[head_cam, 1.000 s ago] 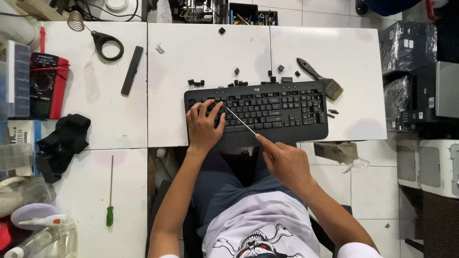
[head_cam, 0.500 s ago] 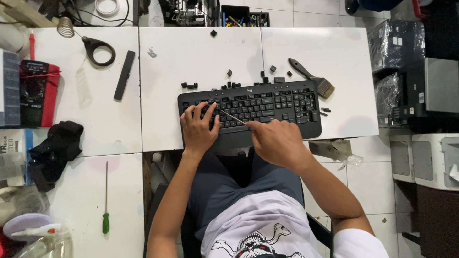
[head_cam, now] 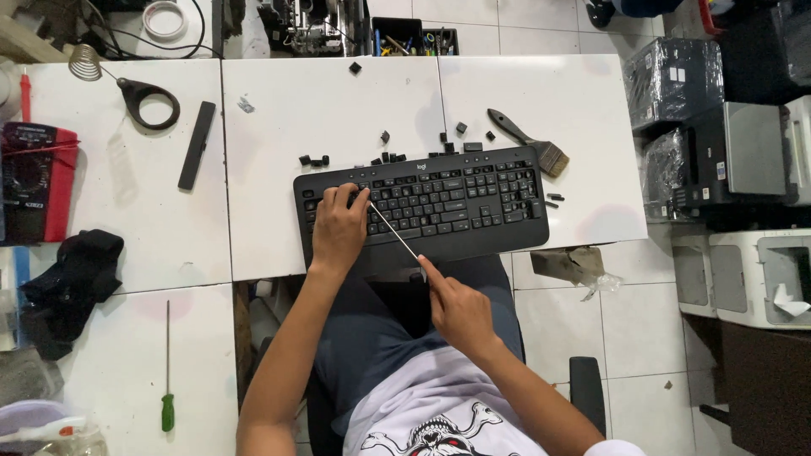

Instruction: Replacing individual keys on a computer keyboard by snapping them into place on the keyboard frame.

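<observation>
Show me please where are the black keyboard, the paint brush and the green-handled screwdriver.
black keyboard [head_cam: 473, 190]: head view, on the keys in the middle.
paint brush [head_cam: 551, 157]: head view, on the bristles at its right end.
green-handled screwdriver [head_cam: 168, 413]: head view, on the green handle.

I see a matt black plastic keyboard under my left hand, and a thin shiny metal rod in my right hand, over a smooth glossy white table.
</observation>
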